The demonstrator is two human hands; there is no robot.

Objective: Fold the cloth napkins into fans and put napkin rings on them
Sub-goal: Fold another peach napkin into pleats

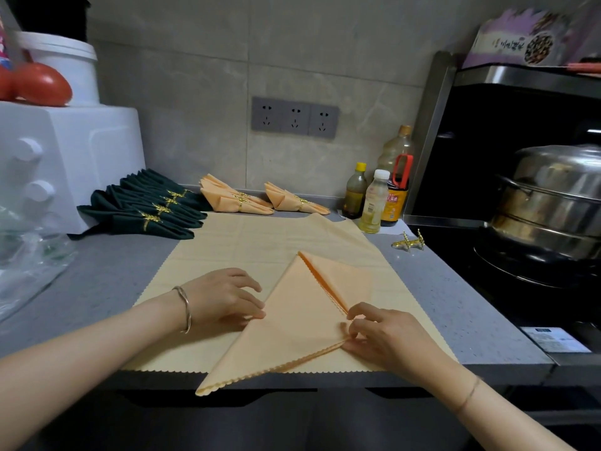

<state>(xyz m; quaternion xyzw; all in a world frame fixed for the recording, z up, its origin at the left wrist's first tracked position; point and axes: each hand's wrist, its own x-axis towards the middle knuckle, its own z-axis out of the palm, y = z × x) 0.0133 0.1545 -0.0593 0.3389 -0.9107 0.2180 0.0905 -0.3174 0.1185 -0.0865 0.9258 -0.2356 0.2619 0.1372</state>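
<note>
A peach napkin (292, 323) lies folded into a triangle on a pale yellow cloth (260, 242) spread over the counter; one tip hangs past the front edge. My left hand (224, 297) rests on its left edge with fingertips touching the fabric. My right hand (387, 340) pinches the scalloped right corner. Loose gold napkin rings (410, 243) sit at the right by the stove. Several dark green ringed fans (146, 206) lie at the back left, and peach ringed fans (234, 200) (292, 201) lie behind the cloth.
A white appliance (65, 164) with a bucket on top stands at the left, with a clear plastic bag (29, 265) beside it. Bottles (380, 196) cluster at the back right. A steel steamer pot (549, 203) sits on the black stove at the right.
</note>
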